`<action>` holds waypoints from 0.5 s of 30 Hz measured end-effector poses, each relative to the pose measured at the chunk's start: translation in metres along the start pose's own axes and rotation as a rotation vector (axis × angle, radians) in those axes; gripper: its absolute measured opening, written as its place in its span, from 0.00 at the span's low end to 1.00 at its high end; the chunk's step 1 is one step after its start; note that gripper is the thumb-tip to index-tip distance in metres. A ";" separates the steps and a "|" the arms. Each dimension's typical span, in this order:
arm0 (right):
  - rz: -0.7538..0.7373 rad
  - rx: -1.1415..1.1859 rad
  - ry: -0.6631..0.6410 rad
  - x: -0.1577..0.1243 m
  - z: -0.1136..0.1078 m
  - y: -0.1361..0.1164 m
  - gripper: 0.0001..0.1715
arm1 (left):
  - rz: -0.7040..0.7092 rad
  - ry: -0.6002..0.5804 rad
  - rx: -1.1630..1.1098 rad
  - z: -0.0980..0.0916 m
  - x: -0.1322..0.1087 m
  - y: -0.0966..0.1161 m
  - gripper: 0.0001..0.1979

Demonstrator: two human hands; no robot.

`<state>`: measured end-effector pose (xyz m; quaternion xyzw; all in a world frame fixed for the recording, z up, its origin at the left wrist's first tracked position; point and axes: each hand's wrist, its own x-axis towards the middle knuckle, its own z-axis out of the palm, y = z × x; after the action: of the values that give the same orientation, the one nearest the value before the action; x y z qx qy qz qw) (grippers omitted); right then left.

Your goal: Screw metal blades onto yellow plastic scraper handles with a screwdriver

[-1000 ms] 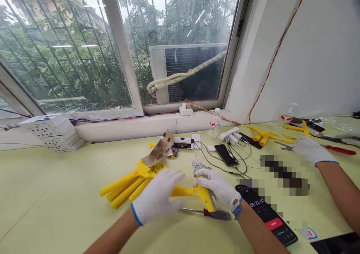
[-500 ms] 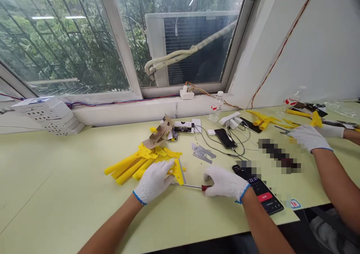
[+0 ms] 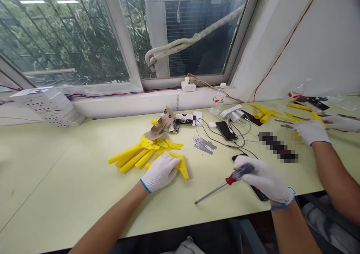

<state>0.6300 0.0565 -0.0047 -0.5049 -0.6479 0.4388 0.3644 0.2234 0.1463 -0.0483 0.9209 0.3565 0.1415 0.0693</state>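
Head cam: main diff vs. half a sec ago is the long steel-shafted screwdriver w/ red collar [image 3: 230, 179]. It lay flat by the work then; now it's up in the white-gloved R hand [image 3: 260, 177], fingers wrapped round its handle, shaft slanting down-left. Can't tell if the tip touches the table.

White-gloved L hand [image 3: 160, 171] is still on the yellow plastic scraper w/ grey metal blade [image 3: 184, 166], fingers and thumb closed over its yellow body; underside of the grip hidden. Scraper's on the pale green tabletop [image 3: 70, 164], just R of the yellow plastic handle pile [image 3: 146, 147]. Black phone by the R hand [image 3: 261, 194] showed most of its screen before; now mostly covered.

Counts: 1 screwdriver, 1 scraper under the L hand; pile has at least 3 handles, overlapping, exact no. unclear. Thin grey metal strips [image 3: 204, 144]: 3 or more, in 1 loose group near the scraper. Clear plastic bottles: 2, 1 near the window [image 3: 218, 96], 1 far R [image 3: 297, 92]. Co-worker's white-gloved hands: 2, nearer one [image 3: 313, 132] and farther one [image 3: 344, 122], both at far R.
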 end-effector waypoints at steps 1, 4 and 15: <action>-0.061 0.132 0.099 0.004 0.001 0.001 0.16 | 0.026 -0.013 0.003 0.001 0.000 0.004 0.17; -0.243 0.438 0.263 0.028 0.015 -0.010 0.18 | 0.067 -0.045 0.017 0.005 0.002 0.013 0.18; -0.479 -0.066 0.638 0.106 0.051 -0.112 0.24 | 0.054 0.011 0.001 0.003 0.012 0.010 0.16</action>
<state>0.5222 0.1376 0.0853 -0.4618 -0.6155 0.1413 0.6229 0.2393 0.1471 -0.0459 0.9294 0.3320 0.1483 0.0630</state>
